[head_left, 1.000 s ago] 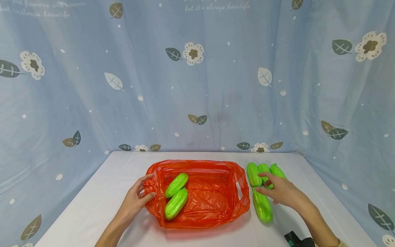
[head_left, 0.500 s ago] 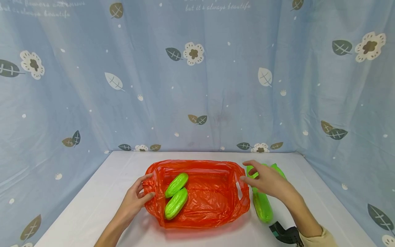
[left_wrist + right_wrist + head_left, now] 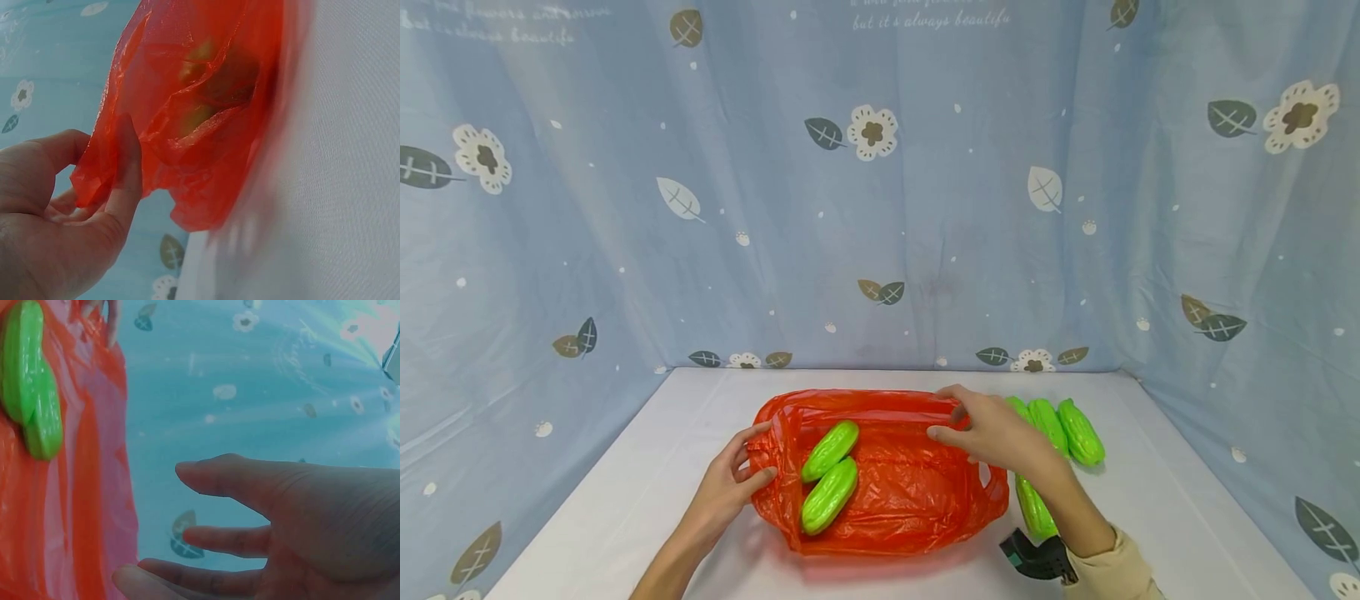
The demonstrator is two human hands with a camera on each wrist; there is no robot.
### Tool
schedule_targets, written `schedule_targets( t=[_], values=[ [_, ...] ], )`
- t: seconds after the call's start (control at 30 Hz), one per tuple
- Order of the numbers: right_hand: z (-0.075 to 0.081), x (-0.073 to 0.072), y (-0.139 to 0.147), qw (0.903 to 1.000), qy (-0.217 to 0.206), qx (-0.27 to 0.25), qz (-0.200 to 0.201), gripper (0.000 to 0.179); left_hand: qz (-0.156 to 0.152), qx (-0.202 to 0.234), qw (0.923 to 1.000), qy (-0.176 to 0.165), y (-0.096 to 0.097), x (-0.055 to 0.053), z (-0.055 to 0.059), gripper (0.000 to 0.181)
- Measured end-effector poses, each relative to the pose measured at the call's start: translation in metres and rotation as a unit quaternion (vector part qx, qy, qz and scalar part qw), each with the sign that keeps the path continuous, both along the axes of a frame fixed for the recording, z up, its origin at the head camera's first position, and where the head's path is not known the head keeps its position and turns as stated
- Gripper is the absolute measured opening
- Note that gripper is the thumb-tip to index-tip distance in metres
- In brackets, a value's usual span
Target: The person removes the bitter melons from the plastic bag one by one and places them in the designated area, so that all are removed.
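A red plastic bag (image 3: pixel 902 487) lies spread with its mouth open upward. Two bright green, ribbed cucumbers (image 3: pixel 830 450) lie in its left part. My left hand (image 3: pixel 727 477) pinches the bag's left edge; in the left wrist view the thin film passes between thumb and fingers (image 3: pixel 128 169). Over the bag's right part hovers my right hand (image 3: pixel 996 432), its fingers spread apart and nothing in its grasp. The right wrist view shows that same hand (image 3: pixel 250 531) with a gap between thumb and fingers, beside the bag.
Right of the bag lie several more green cucumbers (image 3: pixel 1081 433), partly covered by my right hand and forearm. A black wrist device (image 3: pixel 1037 557) sits at the right wrist. A blue patterned curtain (image 3: pixel 880 208) stands around the white table (image 3: pixel 715 387).
My right hand has moved left from above the cucumbers on the right to over the bag, holding nothing throughout. The left hand keeps its hold on the bag's edge.
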State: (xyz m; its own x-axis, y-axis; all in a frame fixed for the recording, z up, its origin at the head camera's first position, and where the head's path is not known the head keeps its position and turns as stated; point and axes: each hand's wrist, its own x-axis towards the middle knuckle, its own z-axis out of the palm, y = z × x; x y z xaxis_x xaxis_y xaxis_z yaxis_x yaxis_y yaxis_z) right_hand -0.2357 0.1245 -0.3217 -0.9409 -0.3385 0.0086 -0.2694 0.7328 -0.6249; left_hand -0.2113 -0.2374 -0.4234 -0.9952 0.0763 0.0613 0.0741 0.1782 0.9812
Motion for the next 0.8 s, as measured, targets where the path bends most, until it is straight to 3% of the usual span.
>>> schedule_targets(
  t=[0.47, 0.8],
  values=[
    [-0.025, -0.006, -0.032, 0.9973, -0.045, -0.022, 0.054, 0.058, 0.001, 0.002, 1.0, -0.004, 0.0, 0.0, -0.001, 0.062],
    [-0.048, -0.01, -0.063, 0.9936, -0.078, -0.058, 0.058, 0.063, 0.008, -0.003, 0.9999, -0.011, 0.0, -0.001, -0.003, 0.062]
  ],
)
